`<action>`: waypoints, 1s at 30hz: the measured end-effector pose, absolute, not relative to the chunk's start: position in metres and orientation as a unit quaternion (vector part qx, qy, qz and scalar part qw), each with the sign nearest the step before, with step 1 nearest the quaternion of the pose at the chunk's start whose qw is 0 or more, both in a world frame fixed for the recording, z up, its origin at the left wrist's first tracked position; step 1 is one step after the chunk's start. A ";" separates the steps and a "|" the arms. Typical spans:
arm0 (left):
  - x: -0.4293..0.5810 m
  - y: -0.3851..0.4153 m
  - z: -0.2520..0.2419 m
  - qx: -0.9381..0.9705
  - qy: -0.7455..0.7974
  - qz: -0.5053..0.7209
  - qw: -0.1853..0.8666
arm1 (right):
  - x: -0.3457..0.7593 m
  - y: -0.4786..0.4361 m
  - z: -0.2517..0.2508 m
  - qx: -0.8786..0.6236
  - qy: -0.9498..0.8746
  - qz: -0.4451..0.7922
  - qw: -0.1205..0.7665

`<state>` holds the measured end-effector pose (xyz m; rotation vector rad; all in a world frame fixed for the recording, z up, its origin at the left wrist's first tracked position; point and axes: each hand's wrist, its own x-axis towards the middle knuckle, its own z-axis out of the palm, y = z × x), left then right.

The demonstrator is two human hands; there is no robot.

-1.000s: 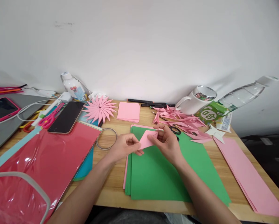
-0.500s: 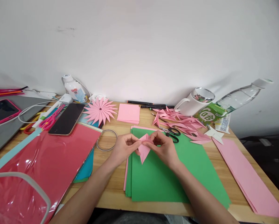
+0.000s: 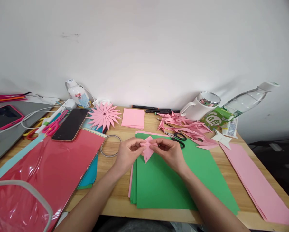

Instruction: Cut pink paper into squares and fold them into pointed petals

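Between my two hands is a folded piece of pink origami paper, kite-shaped with a point toward me and a crease down its middle. My left hand pinches its left edge between thumb and fingers. On the right edge my right hand is closed the same way, its thumb across the paper's front. Both hands are above the upper left of a stack of green paper. Parts of the folds are covered by my fingers.
Behind my hands lie square pink sheets and a pink paper pinwheel shape. Black-handled scissors and folded pink pieces are at right, near a white mug. A smartphone rests at left on a red folder.
The pink paper has risen slightly in view, and its lower point is shorter. My right fingers have shifted over its upper right side. Both hands keep their pinch.
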<state>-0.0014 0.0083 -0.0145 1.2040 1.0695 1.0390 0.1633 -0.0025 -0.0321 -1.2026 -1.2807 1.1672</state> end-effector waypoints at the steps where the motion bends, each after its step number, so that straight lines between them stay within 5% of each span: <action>1: -0.001 0.008 -0.015 0.514 0.459 0.446 0.572 | 0.163 -0.003 -0.032 -0.498 -0.526 0.482 0.493; 30: -0.007 0.013 -0.023 0.487 0.426 0.431 0.629 | 0.161 -0.003 -0.025 -0.464 -0.467 0.556 0.508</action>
